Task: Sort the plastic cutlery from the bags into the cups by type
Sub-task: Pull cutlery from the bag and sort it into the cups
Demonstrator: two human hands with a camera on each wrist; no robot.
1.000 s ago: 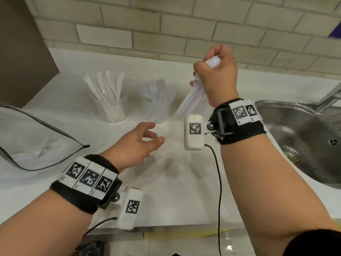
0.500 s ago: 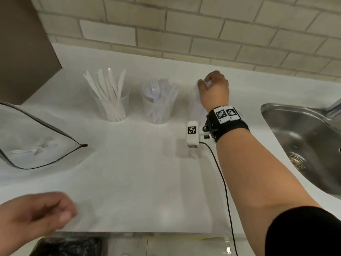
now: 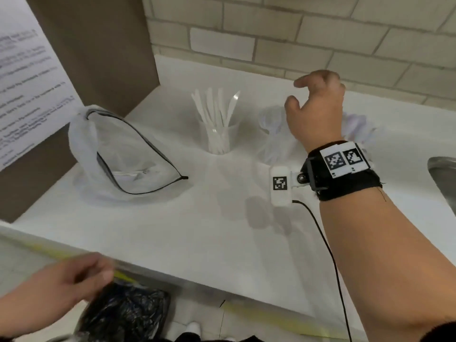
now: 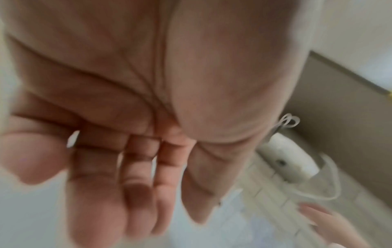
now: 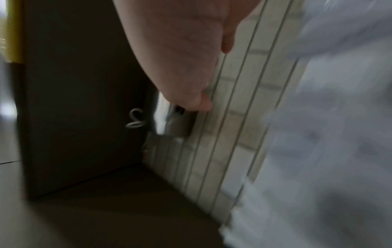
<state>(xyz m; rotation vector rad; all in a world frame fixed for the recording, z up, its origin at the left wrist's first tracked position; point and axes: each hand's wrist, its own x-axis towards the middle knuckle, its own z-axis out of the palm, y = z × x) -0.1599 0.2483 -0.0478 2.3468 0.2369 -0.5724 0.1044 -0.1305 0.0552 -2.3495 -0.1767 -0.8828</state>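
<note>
Three clear cups stand in a row at the back of the white counter (image 3: pixel 197 230). The left cup (image 3: pixel 218 129) holds several white knives. The middle cup (image 3: pixel 271 139) holds forks and is partly hidden by my right hand. The right cup (image 3: pixel 357 129) of spoons shows behind my wrist. My right hand (image 3: pixel 296 93) hovers above the middle cup with fingers loosely spread, holding nothing. A clear zip bag (image 3: pixel 118 149) sits at the left with a white piece of cutlery (image 3: pixel 133 172) inside. My left hand (image 3: pixel 98 272) is low, in front of the counter edge, with fingers relaxed and empty (image 4: pixel 127 167).
A black crumpled bag (image 3: pixel 123 314) lies below the counter under my left hand. A steel sink (image 3: pixel 441 169) sits at the right edge. A brown panel (image 3: pixel 98 45) carrying a printed sheet (image 3: pixel 24 82) stands on the left, and a brick wall (image 3: pixel 296 33) runs behind.
My right hand carried a bundle of spoons down to the right cup, let go and lifted away leftward. My left hand dropped from the counter to below its front edge.
</note>
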